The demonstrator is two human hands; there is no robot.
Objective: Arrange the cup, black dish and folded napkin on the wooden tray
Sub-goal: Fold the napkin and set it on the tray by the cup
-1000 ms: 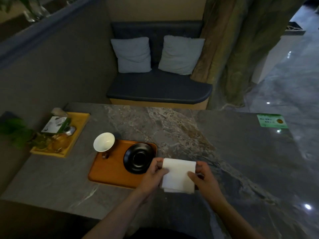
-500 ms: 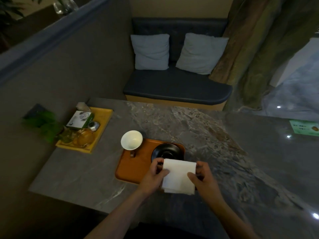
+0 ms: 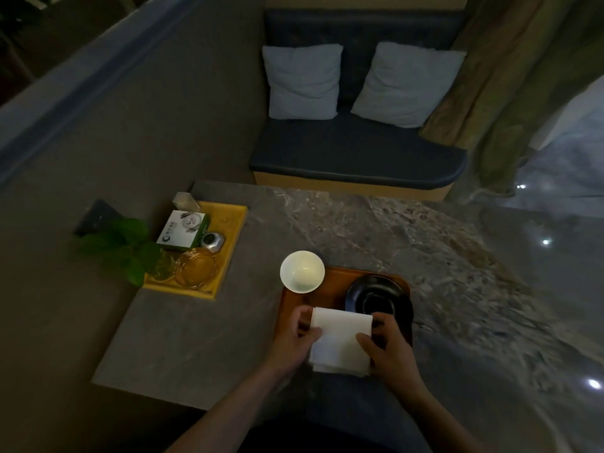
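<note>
A folded white napkin (image 3: 340, 341) is held above the near part of the wooden tray (image 3: 330, 289). My left hand (image 3: 295, 343) grips its left edge and my right hand (image 3: 390, 346) grips its right edge. A black dish (image 3: 376, 297) lies on the tray's far right part, its near rim hidden by the napkin. A white cup (image 3: 302, 272) stands at the tray's far left corner. Most of the tray's near half is hidden by the napkin and my hands.
A yellow tray (image 3: 228, 253) at the table's left holds a green-and-white box (image 3: 183, 230), a glass ashtray (image 3: 196, 268) and a small metal object (image 3: 213, 242). A green plant (image 3: 121, 246) sits beside it. A dark bench with two cushions stands beyond the grey marbled table (image 3: 392, 230).
Both hands have carried the napkin left, from beside the tray's right edge to over the tray. The view has shifted, so everything sits further right in the frame.
</note>
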